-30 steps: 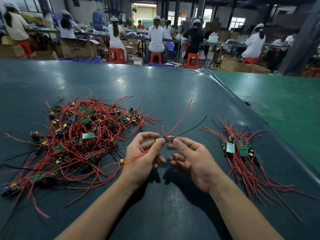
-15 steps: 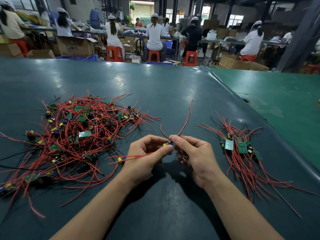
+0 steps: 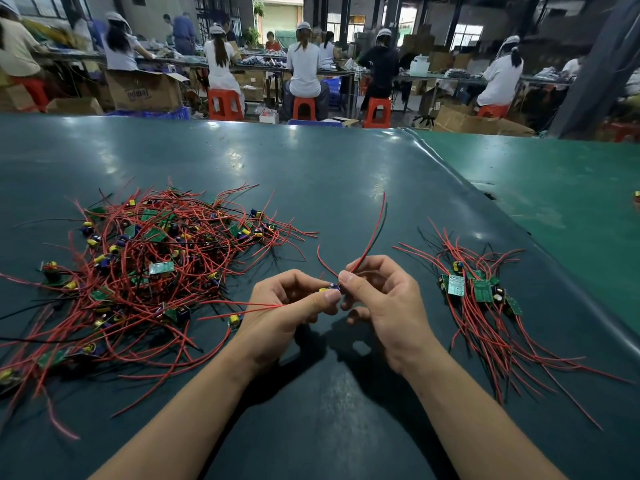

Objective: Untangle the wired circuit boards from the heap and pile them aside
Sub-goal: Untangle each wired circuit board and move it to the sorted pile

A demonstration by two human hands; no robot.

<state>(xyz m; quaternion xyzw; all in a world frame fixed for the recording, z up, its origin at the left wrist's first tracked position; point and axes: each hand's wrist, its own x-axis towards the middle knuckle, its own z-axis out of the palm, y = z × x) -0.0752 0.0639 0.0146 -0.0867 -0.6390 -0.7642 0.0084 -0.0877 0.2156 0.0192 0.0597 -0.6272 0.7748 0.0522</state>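
A tangled heap (image 3: 145, 271) of small green circuit boards with red and black wires covers the left of the dark green table (image 3: 311, 174). A smaller sorted pile (image 3: 478, 292) of boards lies to the right. Between them, above the table, my left hand (image 3: 287, 306) and my right hand (image 3: 384, 299) both pinch one small wired board (image 3: 330, 289) with yellow and blue parts. Its red and black wires (image 3: 375, 230) stick up and away from my right fingers; more red wires trail left across my left hand.
A seam in the table covering runs diagonally on the right, with a lighter green surface (image 3: 561, 188) beyond it. Behind the table's far edge, several people sit on orange stools (image 3: 225, 103) at workbenches among cardboard boxes (image 3: 145, 91).
The board's long wires have swung from pointing right to standing upright. My hands have closed in on the board and hold it slightly higher.
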